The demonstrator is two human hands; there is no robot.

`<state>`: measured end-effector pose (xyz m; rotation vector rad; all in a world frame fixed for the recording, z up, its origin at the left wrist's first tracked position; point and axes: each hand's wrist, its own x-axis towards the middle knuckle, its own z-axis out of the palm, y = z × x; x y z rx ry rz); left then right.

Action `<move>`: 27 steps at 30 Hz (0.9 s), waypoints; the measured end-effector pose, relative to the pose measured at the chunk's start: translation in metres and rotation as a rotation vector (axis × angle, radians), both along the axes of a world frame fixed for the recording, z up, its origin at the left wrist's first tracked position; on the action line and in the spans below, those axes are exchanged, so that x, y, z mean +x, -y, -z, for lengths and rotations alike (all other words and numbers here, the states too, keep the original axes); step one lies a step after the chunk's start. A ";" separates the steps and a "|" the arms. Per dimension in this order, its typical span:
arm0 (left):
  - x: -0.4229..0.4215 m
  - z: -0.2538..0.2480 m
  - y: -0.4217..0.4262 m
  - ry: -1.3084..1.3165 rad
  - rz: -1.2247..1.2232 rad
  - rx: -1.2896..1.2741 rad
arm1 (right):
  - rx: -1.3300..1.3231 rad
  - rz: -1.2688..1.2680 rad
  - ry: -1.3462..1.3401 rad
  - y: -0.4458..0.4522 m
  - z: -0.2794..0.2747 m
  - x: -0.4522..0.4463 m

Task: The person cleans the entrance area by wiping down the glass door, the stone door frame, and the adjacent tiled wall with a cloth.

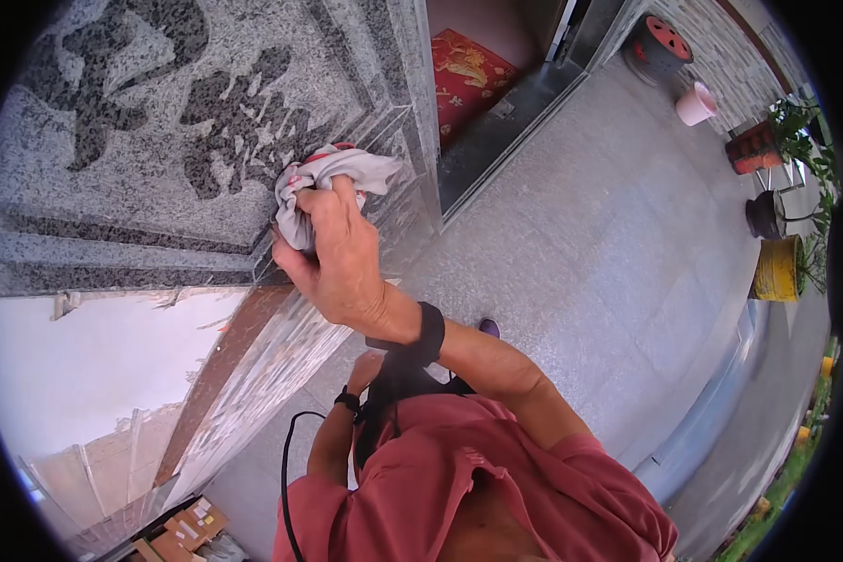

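A crumpled pale grey cloth with red marks (295, 201) is pressed against the lower right corner of a carved grey stone panel (159, 211). My right hand (340, 253) grips this cloth, fingers bent around it, and a black band circles the wrist. Lower down, my left hand (364, 371) hangs near my body, beside a dark object at my waist. It wears a black wristband, and its fingers are mostly hidden, so what it holds, if anything, does not show.
Right of the panel is a doorway with a red patterned mat (473, 80). A pink bucket (696, 104), a yellow pot (777, 269) and other potted plants line the far right. Cardboard boxes (189, 532) lie at the lower left. A black cable hangs beside my left arm.
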<state>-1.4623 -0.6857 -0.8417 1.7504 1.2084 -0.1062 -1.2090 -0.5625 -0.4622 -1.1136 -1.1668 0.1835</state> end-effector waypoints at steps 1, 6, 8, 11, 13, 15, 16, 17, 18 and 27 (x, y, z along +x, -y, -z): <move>0.003 0.003 0.001 -0.012 0.004 -0.005 | -0.005 -0.013 0.010 0.000 -0.002 0.000; 0.017 -0.004 0.002 0.006 0.033 0.035 | -0.038 -0.091 0.045 0.006 0.007 -0.003; 0.016 -0.004 0.004 0.082 -0.008 0.088 | -0.067 -0.178 0.125 0.014 0.013 -0.012; 0.018 -0.004 -0.001 -0.037 -0.057 0.030 | 0.006 -0.322 0.298 0.016 0.043 -0.015; 0.019 -0.002 -0.003 -0.172 -0.046 0.044 | -0.031 -0.361 0.270 0.014 0.048 -0.004; 0.013 0.005 -0.004 -0.085 0.010 0.059 | 0.010 -0.334 0.231 0.016 0.036 0.013; 0.013 0.008 -0.005 -0.065 0.008 0.063 | 0.076 -0.290 0.206 0.015 0.015 0.025; 0.014 0.010 -0.008 -0.046 0.006 0.067 | 0.136 -0.248 0.179 0.013 -0.008 0.037; 0.013 0.018 -0.007 -0.056 -0.024 0.065 | 0.249 -0.204 0.235 0.009 -0.038 0.051; 0.013 0.028 0.014 -0.127 -0.018 0.099 | 0.779 0.081 0.520 -0.072 -0.223 0.105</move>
